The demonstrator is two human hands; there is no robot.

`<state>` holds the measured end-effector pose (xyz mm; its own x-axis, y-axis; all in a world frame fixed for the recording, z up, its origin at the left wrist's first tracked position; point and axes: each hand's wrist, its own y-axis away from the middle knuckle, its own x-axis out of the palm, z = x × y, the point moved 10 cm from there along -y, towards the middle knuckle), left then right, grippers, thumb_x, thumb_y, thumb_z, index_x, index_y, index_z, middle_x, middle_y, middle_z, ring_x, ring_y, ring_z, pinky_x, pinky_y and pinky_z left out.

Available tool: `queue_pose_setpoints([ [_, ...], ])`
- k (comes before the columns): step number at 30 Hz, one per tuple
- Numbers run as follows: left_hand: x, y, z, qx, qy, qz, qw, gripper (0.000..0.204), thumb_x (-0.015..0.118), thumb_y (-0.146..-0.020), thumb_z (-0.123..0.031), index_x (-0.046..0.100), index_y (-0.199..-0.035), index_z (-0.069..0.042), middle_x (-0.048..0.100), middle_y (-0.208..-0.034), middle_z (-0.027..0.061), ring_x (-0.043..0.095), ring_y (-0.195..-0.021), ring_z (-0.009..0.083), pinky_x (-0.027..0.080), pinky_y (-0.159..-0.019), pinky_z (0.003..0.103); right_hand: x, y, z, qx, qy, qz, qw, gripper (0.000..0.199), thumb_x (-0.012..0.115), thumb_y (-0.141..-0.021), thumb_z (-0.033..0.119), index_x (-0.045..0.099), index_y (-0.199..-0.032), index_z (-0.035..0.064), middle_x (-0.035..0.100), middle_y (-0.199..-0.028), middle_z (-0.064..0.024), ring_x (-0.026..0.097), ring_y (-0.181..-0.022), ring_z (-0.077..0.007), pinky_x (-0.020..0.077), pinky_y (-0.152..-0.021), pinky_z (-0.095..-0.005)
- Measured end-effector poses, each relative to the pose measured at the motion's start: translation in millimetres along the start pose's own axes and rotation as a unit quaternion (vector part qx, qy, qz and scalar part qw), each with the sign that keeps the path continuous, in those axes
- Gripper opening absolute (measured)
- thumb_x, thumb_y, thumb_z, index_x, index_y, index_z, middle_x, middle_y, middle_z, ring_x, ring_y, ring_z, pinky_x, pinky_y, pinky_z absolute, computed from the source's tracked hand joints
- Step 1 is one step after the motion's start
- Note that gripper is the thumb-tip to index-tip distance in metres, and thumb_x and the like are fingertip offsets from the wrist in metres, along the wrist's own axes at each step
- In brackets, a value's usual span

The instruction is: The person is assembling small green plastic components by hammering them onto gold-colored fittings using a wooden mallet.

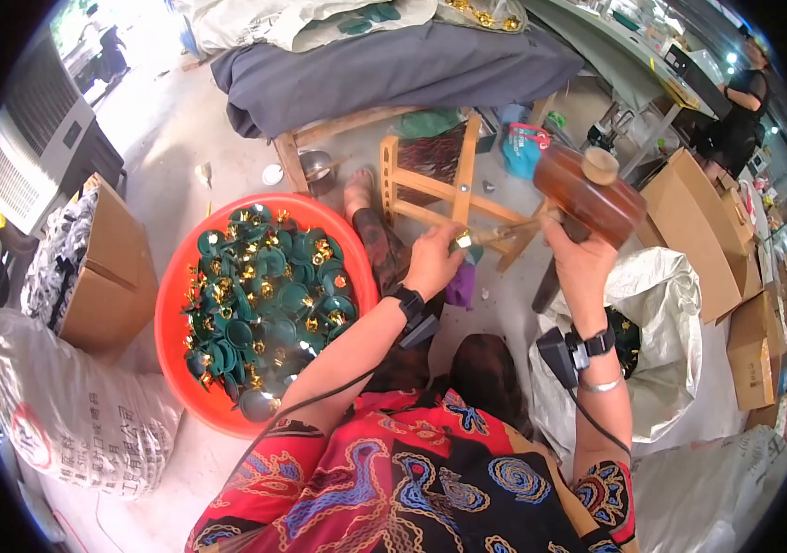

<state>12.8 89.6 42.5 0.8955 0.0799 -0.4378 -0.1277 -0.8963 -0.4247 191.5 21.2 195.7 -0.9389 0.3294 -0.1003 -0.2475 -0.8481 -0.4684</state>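
My right hand (585,269) is closed round the dark handle of a mallet (578,195), whose amber-brown cylindrical head tilts above the fingers. A thin brownish rod (509,228) runs from near those fingers toward my left hand; how it is gripped is not plain. My left hand (435,263) pinches a small shiny gold piece (463,240) close to the rod's tip, with a bit of green beside it. Left of that hand sits a round red basin (170,304), heaped with dark green cup-shaped pieces (269,258) bearing gold bits.
Ahead stands a wooden frame stool (460,189), with a cloth-covered bench (393,78) beyond. An open white sack (679,295) with green pieces lies right. Cardboard boxes (702,221) stack at far right, near another person (739,115). A full sack (80,405) and a box (117,267) flank the basin.
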Motion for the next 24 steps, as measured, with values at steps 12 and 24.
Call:
queue_pose_setpoints([
  [12, -6.5, -1.4, -13.8, 0.026, -0.007, 0.0, 1.0, 0.032, 0.068, -0.069, -0.008, 0.059, -0.1, -0.005, 0.062, -0.086, 0.0172, 0.059, -0.084, 0.0333, 0.046, -0.075, 0.04, 57.2, -19.1, -8.2, -0.082, 0.068, 0.073, 0.992, 0.027, 0.066, -0.071, 0.001, 0.061, -0.098, -0.0015, 0.066, -0.092, -0.0082, 0.061, -0.085, -0.0142, 0.0464, -0.076, -0.028],
  [24, -2.5, -2.8, -21.6, 0.029, -0.036, -0.022, 0.999, 0.018, 0.063, -0.08, -0.025, 0.065, -0.091, -0.011, 0.063, -0.079, 0.0083, 0.058, -0.079, 0.0278, 0.041, -0.07, 0.039, 49.3, -46.3, 43.9, -0.132, 0.331, 0.136, 0.924, 0.031, 0.072, -0.066, 0.015, 0.059, -0.086, -0.0035, 0.061, -0.073, -0.019, 0.059, -0.066, -0.03, 0.0471, -0.061, -0.0362],
])
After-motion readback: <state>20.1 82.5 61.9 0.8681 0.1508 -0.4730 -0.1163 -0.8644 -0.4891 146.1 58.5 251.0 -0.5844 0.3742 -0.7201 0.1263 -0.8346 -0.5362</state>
